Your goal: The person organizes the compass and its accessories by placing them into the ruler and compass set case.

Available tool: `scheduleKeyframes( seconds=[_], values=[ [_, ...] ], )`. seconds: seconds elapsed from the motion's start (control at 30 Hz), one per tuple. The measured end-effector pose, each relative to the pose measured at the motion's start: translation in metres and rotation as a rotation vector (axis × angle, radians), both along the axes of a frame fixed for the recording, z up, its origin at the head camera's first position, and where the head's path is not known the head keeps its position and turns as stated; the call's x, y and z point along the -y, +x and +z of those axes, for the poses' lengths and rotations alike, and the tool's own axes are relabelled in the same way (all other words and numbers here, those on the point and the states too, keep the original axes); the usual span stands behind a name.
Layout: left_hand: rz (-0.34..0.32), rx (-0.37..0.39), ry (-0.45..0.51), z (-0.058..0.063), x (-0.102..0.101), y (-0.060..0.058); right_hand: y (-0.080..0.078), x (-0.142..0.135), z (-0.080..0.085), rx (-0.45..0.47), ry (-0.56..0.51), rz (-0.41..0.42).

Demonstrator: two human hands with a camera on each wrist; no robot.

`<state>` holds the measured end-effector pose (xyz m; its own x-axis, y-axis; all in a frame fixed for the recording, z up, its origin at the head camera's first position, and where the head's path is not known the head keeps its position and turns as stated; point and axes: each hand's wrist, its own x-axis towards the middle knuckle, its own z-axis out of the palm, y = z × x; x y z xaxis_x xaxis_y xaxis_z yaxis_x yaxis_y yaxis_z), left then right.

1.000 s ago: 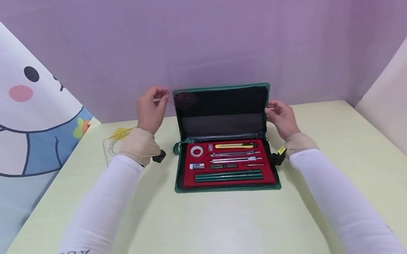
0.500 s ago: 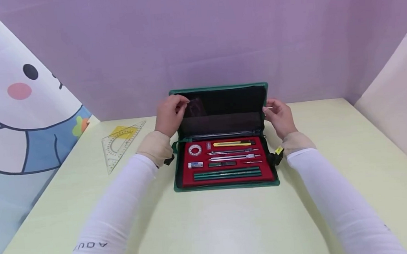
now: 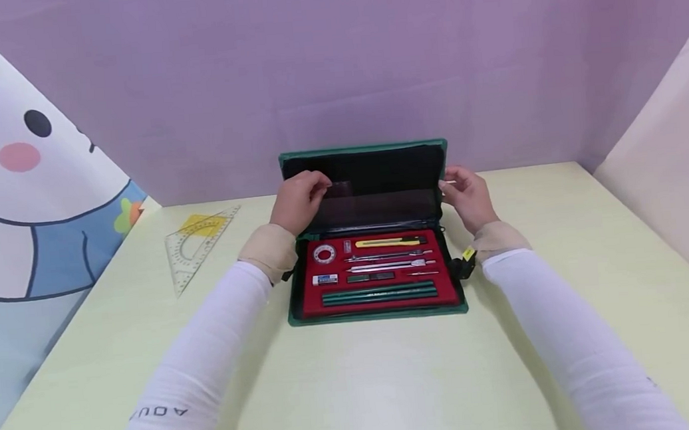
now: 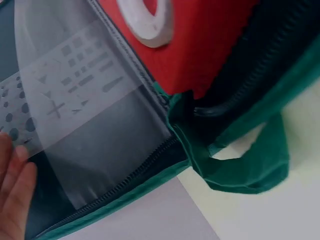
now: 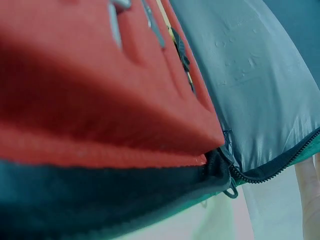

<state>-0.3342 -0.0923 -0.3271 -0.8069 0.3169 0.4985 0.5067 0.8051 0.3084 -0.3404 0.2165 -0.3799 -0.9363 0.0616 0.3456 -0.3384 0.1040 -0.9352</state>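
Observation:
A green zippered drawing-set case (image 3: 291, 315) stands unfolded on the table, its dark-lined lid (image 3: 389, 165) raised. At the lid's left part, my left hand (image 3: 297, 201) pinches a clear stencil template (image 4: 12, 102). Much of this template lies behind the lid's transparent pocket (image 4: 125, 130), as the left wrist view shows. My right hand (image 3: 469, 196) grips the lid's right edge between thumb and fingers; only part of that hand (image 5: 308, 195) shows in the right wrist view. The red tray (image 3: 445, 288) below holds green pencils (image 3: 380, 294), compasses (image 3: 393, 265), a yellow cutter (image 3: 390, 242) and an eraser (image 3: 325, 279).
A clear set square (image 3: 177, 270) and a yellow one (image 3: 207, 224) lie overlapping on the table (image 3: 356, 387) to the left. A purple cloth (image 3: 370, 60) hangs behind the case. A green strap loop (image 4: 255, 170) sticks out at the hinge's left end.
My left hand has moved right and slightly down with the template, from beside the lid to in front of its pocket. My right hand keeps its grip on the lid's edge.

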Motion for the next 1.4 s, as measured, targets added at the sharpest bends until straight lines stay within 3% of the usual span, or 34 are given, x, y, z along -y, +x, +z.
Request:
scheduleKeyframes(
  seconds=[0.13, 0.4, 0.6, 0.8, 1.0, 1.17, 1.4],
  values=[
    [0.001, 0.016, -0.027, 0.000, -0.003, -0.001, 0.000, -0.001, -0.003, 0.001, 0.012, -0.015],
    [0.043, -0.075, -0.097, -0.001, -0.002, 0.000, -0.003, 0.002, -0.007, -0.009, -0.009, -0.003],
    [0.067, -0.090, -0.133, 0.000, 0.006, 0.005, -0.006, 0.004, -0.009, 0.004, 0.017, -0.007],
    [0.052, -0.084, -0.133, -0.001, 0.023, 0.006, -0.009, -0.004, -0.010, -0.008, 0.057, -0.029],
    [0.075, -0.156, -0.065, -0.003, 0.057, 0.002, -0.007, -0.008, -0.008, -0.010, 0.050, -0.026],
    [0.155, -0.066, -0.013, -0.003, 0.100, -0.005, -0.003, -0.011, -0.007, 0.002, 0.047, -0.028],
    [0.351, 0.149, -0.021, -0.013, 0.161, -0.013, 0.000, -0.015, -0.006, -0.003, 0.040, -0.037]
  ],
)
